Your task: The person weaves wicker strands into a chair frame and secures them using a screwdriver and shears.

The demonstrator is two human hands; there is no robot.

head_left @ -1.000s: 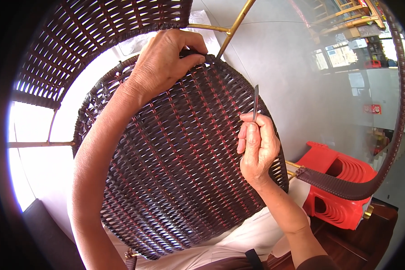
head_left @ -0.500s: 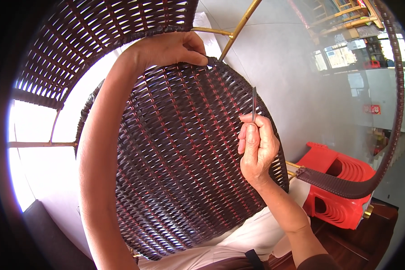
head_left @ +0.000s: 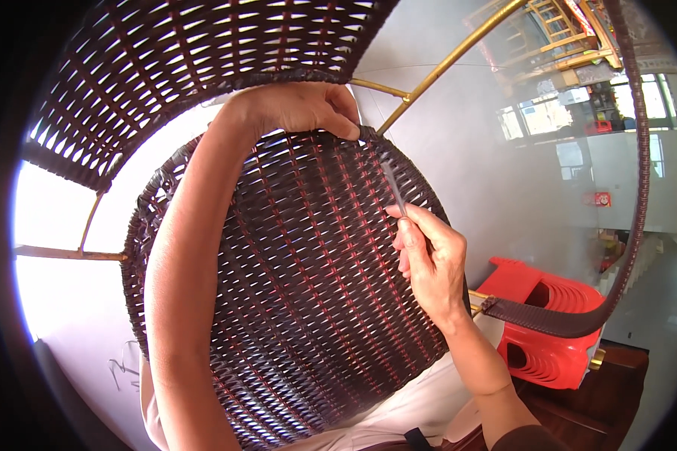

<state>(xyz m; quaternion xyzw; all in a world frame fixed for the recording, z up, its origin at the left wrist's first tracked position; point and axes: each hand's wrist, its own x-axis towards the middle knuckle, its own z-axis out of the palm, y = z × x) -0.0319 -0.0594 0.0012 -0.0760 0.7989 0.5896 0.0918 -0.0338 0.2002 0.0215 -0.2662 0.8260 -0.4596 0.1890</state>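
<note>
A round seat [head_left: 301, 293] woven from dark brown strands with red lines lies before me in a chair frame. My left hand [head_left: 297, 109] reaches across to its far edge, thumb and fingers closed on the rim near a dark strand end [head_left: 367, 134]. In my right hand [head_left: 438, 259] a thin grey metal rod-like tool [head_left: 393, 183] is pinched between thumb and fingers. Its tip points up and left toward the left hand, over the right part of the seat. Whether the tip touches the weave I cannot tell.
The woven backrest [head_left: 203, 45] rises at the far left. A gold-coloured leg [head_left: 451, 60] extends at the far side. On the right, a wrapped armrest [head_left: 549, 319] curves past a red plastic stool [head_left: 557, 357]. Bamboo-coloured frames [head_left: 564, 37] stand far off.
The right hand has turned the tool so that its tip leans left, closer to the left hand. My left hand keeps its hold on the rim. The whole view has shifted slightly.
</note>
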